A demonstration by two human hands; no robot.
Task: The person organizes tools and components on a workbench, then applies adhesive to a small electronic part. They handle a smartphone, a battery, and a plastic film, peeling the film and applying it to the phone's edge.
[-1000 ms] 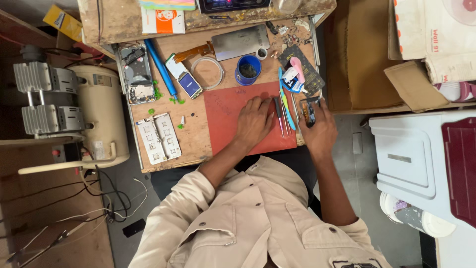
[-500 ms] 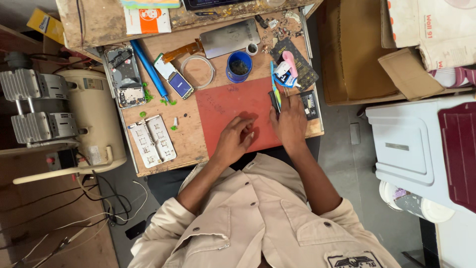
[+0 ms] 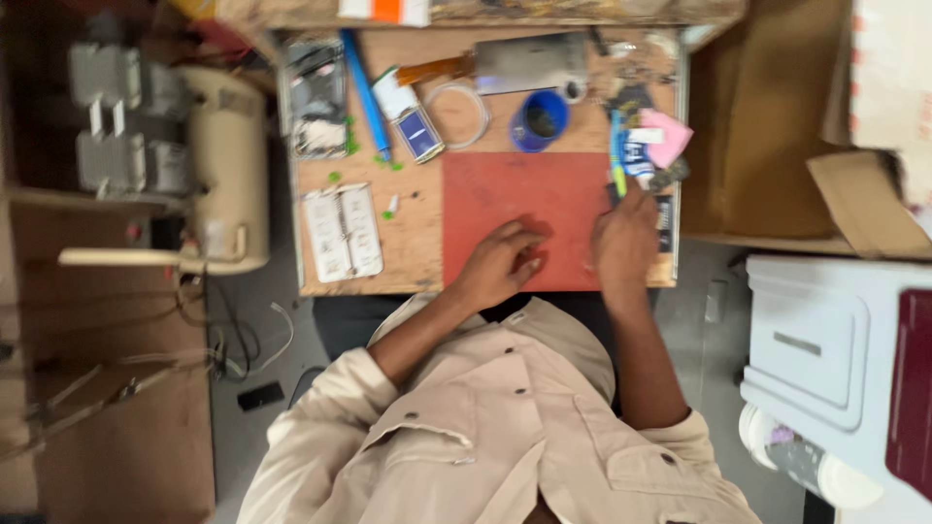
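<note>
Left hand: rests on red work mat, fingers loosely curled, holding nothing
Right hand: at mat's right edge, fingertips touching small dark tool; grasp cannot be determined
Adjacent: blue cup above mat

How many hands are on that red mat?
2. The left hand rests on the red mat near its front edge; the right hand sits at the mat's right edge, by the tools.
</note>
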